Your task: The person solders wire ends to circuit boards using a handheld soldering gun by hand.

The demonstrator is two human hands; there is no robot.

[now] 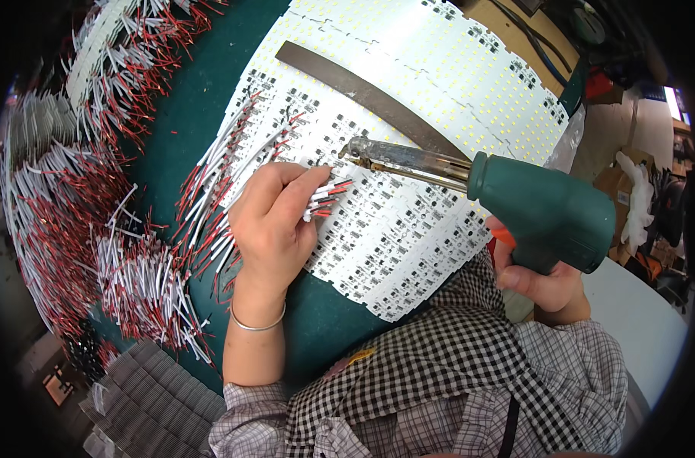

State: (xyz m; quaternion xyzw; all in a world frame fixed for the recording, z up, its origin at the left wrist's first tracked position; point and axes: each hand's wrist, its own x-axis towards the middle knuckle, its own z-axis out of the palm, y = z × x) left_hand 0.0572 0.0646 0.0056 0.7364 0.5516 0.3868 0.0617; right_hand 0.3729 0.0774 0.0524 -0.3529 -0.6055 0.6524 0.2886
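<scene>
My left hand [271,217] is closed around a small bundle of short red, black and white wires [327,200], whose tips poke out past the thumb. The fingertips are over the white LED circuit board sheet [393,244], which carries rows of small black components. My right hand [542,288] grips a green soldering gun [546,210], a finger at its orange trigger. Its metal tip points left, close to the left fingertips and just above the board. More red and white wires [214,183] stick out along the board's left side, some reaching rows of components.
A dark brown flat bar [362,91] lies across the board panels. Big heaps of red and white wires [57,229] cover the left side of the green tabletop [183,99]. Stacked grey strips [153,393] sit at lower left. Clear plastic [567,141] hangs by the right edge.
</scene>
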